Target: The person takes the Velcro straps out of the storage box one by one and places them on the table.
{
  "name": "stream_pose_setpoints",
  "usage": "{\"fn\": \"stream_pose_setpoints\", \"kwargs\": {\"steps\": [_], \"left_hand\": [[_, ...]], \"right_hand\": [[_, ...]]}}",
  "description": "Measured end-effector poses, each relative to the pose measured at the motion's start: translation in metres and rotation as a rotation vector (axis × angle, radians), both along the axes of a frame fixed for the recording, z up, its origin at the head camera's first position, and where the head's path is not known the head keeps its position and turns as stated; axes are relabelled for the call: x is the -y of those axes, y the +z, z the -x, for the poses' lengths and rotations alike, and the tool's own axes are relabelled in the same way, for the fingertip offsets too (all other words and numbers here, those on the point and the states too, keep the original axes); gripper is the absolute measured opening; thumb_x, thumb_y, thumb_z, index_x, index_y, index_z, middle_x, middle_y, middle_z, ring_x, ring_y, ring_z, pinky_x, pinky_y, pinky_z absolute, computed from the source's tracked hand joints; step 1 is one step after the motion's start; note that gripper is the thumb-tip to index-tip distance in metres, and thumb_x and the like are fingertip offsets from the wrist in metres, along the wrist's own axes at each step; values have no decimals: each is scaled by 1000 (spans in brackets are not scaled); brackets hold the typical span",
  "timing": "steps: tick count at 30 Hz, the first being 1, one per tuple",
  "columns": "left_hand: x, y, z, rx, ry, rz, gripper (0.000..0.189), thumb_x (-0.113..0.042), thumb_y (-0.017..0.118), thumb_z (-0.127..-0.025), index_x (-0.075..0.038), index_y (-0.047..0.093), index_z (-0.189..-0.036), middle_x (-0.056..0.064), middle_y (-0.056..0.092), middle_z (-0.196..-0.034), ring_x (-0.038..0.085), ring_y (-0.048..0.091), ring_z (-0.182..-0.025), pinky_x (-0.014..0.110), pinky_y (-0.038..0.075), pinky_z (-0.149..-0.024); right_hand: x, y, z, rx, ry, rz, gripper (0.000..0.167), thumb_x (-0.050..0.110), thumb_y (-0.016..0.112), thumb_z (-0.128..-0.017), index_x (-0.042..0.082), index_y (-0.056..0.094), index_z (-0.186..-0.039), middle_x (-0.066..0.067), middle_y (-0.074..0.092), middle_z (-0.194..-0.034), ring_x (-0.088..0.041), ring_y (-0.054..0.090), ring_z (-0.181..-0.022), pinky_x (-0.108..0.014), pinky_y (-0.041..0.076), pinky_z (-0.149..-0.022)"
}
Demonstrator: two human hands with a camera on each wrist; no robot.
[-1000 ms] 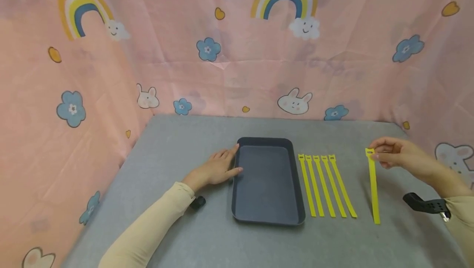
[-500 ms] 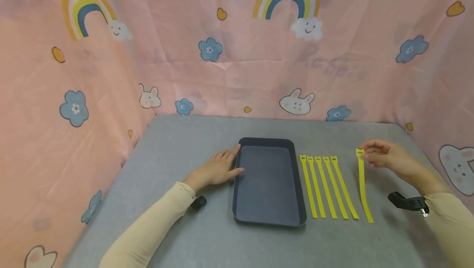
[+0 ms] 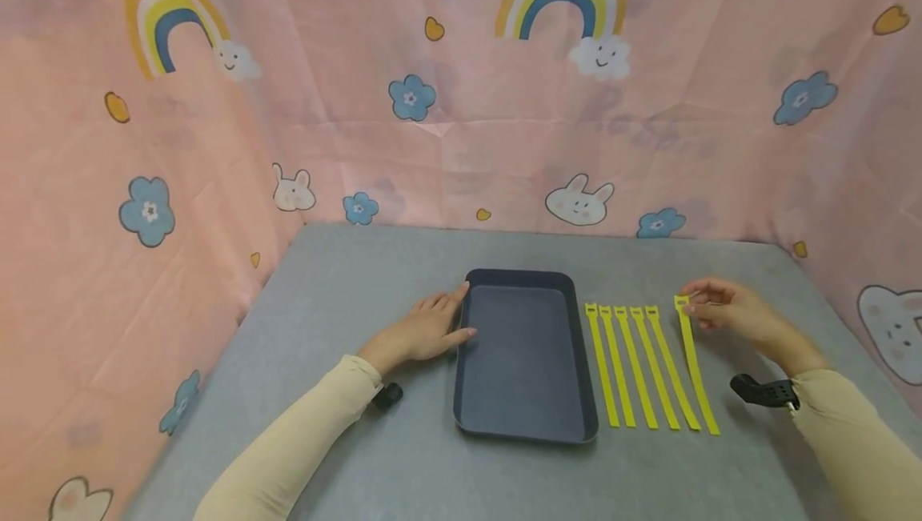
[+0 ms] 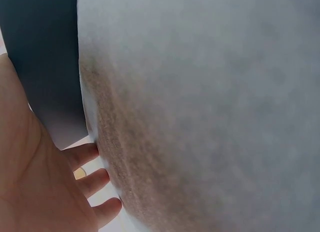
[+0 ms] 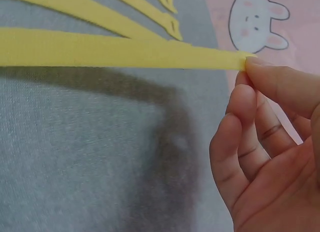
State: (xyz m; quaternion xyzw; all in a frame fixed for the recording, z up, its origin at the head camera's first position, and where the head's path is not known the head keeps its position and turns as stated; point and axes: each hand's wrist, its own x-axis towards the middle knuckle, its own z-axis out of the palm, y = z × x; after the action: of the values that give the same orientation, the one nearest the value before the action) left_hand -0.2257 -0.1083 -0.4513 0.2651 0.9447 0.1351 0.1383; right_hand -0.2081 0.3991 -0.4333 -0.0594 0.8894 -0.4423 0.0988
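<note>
A dark grey rectangular tray (image 3: 522,361) lies on the grey table with nothing in it. At its left rim, my left hand (image 3: 425,329) rests with fingers spread, the thumb over the edge; the left wrist view shows its straight fingers (image 4: 92,184) beside the tray's outer wall (image 4: 45,57). My right hand (image 3: 742,317) pinches the slotted head of a yellow cable tie (image 3: 695,369), a flat strap, between thumb and forefinger. In the right wrist view that cable tie (image 5: 125,50) stretches leftward from the fingertips, its head hidden. Several matching cable ties (image 3: 637,369) lie in a row right of the tray.
The grey table (image 3: 360,281) is bounded by a pink patterned curtain (image 3: 461,145) at the back and both sides. Black wrist straps (image 3: 763,391) sit at the cuffs of the beige sleeves (image 3: 302,425).
My right hand has moved left with the cable tie, bringing it beside the row's right end. The tie's lower end has swung left and now slants rightward. The left hand stays at the tray.
</note>
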Motion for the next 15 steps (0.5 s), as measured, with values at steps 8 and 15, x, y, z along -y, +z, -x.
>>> {"fn": "stream_pose_setpoints", "kwargs": {"steps": [8, 15], "left_hand": [[0, -2, 1, -11, 2, -3, 84, -65, 34, -100, -23, -7, -160, 10, 17, -167, 34, 19, -154, 52, 15, -125], [0, -1, 1, -4, 4, 12, 85, -65, 33, -100, -24, -9, -160, 10, 17, -167, 33, 19, -154, 52, 17, -125]], "right_hand": [[4, -10, 8, 22, -43, -80, 50, 34, 65, -96, 1, 49, -131, 2, 62, -93, -14, 59, -73, -29, 51, -65], [12, -13, 9, 17, -48, -162, 47, 31, 62, -98, 0, 52, -132, -9, 64, -99, -11, 59, -73, -27, 52, -66]]}}
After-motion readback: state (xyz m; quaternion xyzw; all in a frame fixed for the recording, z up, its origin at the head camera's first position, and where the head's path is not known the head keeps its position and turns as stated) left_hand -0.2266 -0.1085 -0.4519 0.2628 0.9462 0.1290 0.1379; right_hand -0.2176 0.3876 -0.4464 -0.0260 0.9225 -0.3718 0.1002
